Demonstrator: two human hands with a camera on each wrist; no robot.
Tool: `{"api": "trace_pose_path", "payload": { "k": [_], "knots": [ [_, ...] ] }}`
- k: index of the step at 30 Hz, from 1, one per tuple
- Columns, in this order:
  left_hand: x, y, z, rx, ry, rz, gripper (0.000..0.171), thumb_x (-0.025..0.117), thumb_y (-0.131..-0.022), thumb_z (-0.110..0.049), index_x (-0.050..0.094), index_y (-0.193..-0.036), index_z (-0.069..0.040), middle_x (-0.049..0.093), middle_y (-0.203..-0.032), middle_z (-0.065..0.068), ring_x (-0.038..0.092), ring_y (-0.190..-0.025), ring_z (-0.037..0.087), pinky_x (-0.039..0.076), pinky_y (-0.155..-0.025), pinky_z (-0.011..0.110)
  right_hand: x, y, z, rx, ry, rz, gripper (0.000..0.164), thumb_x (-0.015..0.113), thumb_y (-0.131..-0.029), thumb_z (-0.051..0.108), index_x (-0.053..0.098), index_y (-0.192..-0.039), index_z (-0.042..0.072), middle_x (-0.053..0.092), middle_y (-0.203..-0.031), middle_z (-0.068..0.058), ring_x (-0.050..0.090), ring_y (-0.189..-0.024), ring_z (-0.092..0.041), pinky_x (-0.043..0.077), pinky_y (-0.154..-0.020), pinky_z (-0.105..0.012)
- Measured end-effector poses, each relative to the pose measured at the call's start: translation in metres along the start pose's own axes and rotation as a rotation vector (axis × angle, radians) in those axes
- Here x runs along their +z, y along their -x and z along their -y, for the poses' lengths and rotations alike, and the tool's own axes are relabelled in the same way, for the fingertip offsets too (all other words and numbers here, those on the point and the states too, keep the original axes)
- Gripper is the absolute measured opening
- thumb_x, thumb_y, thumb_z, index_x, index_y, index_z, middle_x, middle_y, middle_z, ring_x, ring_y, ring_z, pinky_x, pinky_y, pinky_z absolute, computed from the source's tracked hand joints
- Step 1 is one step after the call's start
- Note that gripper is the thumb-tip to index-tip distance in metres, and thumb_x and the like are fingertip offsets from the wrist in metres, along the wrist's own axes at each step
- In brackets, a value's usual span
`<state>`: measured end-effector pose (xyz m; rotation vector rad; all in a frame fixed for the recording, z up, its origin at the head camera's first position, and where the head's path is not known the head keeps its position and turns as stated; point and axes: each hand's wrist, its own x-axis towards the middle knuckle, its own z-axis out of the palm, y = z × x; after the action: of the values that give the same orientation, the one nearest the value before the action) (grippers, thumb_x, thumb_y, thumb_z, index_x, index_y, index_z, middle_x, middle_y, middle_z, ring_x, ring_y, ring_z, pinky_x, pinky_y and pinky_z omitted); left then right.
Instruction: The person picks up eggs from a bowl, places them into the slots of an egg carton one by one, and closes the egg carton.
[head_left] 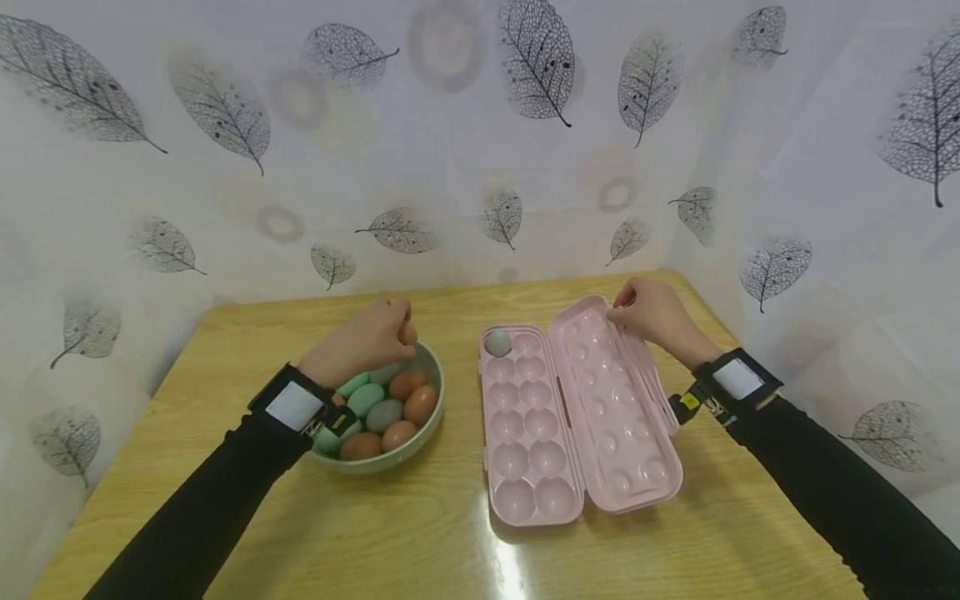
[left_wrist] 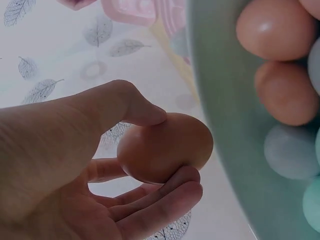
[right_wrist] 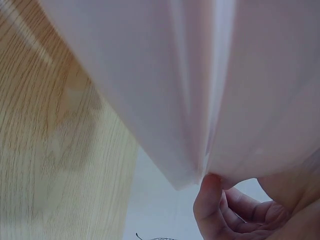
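A brown egg (left_wrist: 167,145) is pinched between the thumb and fingers of my left hand (head_left: 363,340), above the far side of a green bowl (head_left: 432,417). Brown, green and grey eggs fill that bowl, among them a brown egg (head_left: 420,403) near its right side. My right hand (head_left: 654,312) pinches the far outer edge of the lid (head_left: 611,400) of a pink egg carton (head_left: 487,433); the lid stands tilted open to the right. One grey-green egg (head_left: 498,342) sits in the carton's far left cup.
Everything stands on a light wooden table (head_left: 450,533). A white cloth (head_left: 450,150) with a grey leaf print hangs behind the table and along its sides. Between bowl and carton runs a narrow strip of bare wood.
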<state>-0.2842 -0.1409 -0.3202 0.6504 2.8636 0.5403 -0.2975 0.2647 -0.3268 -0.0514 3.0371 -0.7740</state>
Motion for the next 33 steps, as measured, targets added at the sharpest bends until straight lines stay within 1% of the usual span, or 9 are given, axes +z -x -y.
{"api": "trace_pose_path", "payload": {
  "k": [5, 10, 16, 18, 20, 24, 27, 30, 33],
  "knots": [
    [0.0, -0.003, -0.006, 0.043, 0.029, -0.035, 0.016, 0.065, -0.084, -0.014, 0.056, -0.097, -0.011, 0.057, -0.091, 0.006, 0.052, -0.084, 0.021, 0.044, -0.074, 0.034, 0.0, 0.0, 0.001, -0.004, 0.001, -0.006, 0.027, 0.066, -0.091, 0.021, 0.064, -0.103, -0.003, 0.066, -0.101, -0.021, 0.061, -0.085, -0.029, 0.048, -0.062, -0.026],
    [0.002, -0.008, -0.015, 0.085, 0.027, -0.048, 0.017, 0.066, -0.084, -0.014, 0.055, -0.096, -0.011, 0.056, -0.089, 0.004, 0.053, -0.082, 0.02, 0.044, -0.073, 0.033, 0.0, 0.001, 0.001, -0.009, -0.005, -0.008, 0.028, 0.067, -0.09, 0.022, 0.064, -0.102, -0.004, 0.066, -0.1, -0.021, 0.062, -0.084, -0.029, 0.048, -0.062, -0.026],
    [0.006, -0.02, -0.028, 0.125, -0.046, -0.073, 0.021, 0.067, -0.086, -0.02, 0.056, -0.1, -0.009, 0.056, -0.09, 0.005, 0.053, -0.083, 0.021, 0.045, -0.073, 0.032, 0.0, 0.0, 0.003, -0.006, -0.01, -0.011, 0.029, 0.067, -0.091, 0.022, 0.064, -0.103, -0.003, 0.066, -0.1, -0.021, 0.061, -0.084, -0.029, 0.048, -0.062, -0.026],
    [0.009, -0.024, -0.032, 0.134, -0.08, -0.07, 0.025, 0.068, -0.088, -0.023, 0.057, -0.104, -0.008, 0.057, -0.091, 0.006, 0.054, -0.084, 0.021, 0.045, -0.073, 0.033, 0.0, 0.0, 0.004, -0.004, -0.008, -0.013, 0.028, 0.067, -0.091, 0.022, 0.063, -0.103, -0.003, 0.066, -0.1, -0.021, 0.061, -0.084, -0.028, 0.048, -0.062, -0.026],
    [0.012, -0.027, -0.037, 0.14, -0.088, -0.057, 0.027, 0.069, -0.088, -0.023, 0.058, -0.107, -0.008, 0.058, -0.092, 0.006, 0.054, -0.084, 0.022, 0.046, -0.073, 0.033, 0.0, 0.0, 0.005, -0.006, -0.008, -0.016, 0.028, 0.068, -0.091, 0.023, 0.063, -0.102, -0.003, 0.066, -0.1, -0.021, 0.061, -0.084, -0.028, 0.048, -0.062, -0.026],
    [0.023, -0.035, -0.045, 0.167, -0.126, -0.036, 0.03, 0.069, -0.09, -0.026, 0.057, -0.111, -0.009, 0.058, -0.093, 0.005, 0.055, -0.085, 0.02, 0.046, -0.071, 0.032, 0.001, 0.001, 0.006, -0.008, -0.009, -0.026, 0.028, 0.068, -0.091, 0.023, 0.063, -0.102, -0.002, 0.065, -0.1, -0.02, 0.06, -0.085, -0.028, 0.047, -0.063, -0.026],
    [0.031, -0.04, -0.051, 0.184, -0.126, -0.016, 0.028, 0.069, -0.091, -0.027, 0.056, -0.11, -0.011, 0.056, -0.093, 0.004, 0.053, -0.085, 0.02, 0.045, -0.07, 0.03, 0.001, 0.002, 0.005, -0.009, -0.013, -0.031, 0.028, 0.068, -0.091, 0.022, 0.063, -0.103, -0.003, 0.065, -0.099, -0.02, 0.06, -0.084, -0.028, 0.047, -0.063, -0.026],
    [0.037, -0.043, -0.055, 0.184, -0.105, 0.001, 0.029, 0.071, -0.091, -0.028, 0.056, -0.108, -0.011, 0.055, -0.092, 0.004, 0.053, -0.084, 0.02, 0.044, -0.07, 0.03, 0.001, 0.002, 0.004, -0.018, -0.011, -0.039, 0.027, 0.068, -0.091, 0.021, 0.064, -0.102, -0.003, 0.066, -0.099, -0.02, 0.061, -0.084, -0.028, 0.047, -0.063, -0.026],
    [0.041, -0.044, -0.057, 0.187, -0.103, 0.003, 0.03, 0.073, -0.091, -0.029, 0.057, -0.107, -0.011, 0.055, -0.092, 0.004, 0.053, -0.083, 0.019, 0.044, -0.07, 0.029, 0.001, 0.002, 0.004, -0.025, -0.007, -0.04, 0.027, 0.068, -0.09, 0.022, 0.064, -0.102, -0.002, 0.066, -0.099, -0.02, 0.061, -0.085, -0.029, 0.047, -0.063, -0.026]
  ]
}}
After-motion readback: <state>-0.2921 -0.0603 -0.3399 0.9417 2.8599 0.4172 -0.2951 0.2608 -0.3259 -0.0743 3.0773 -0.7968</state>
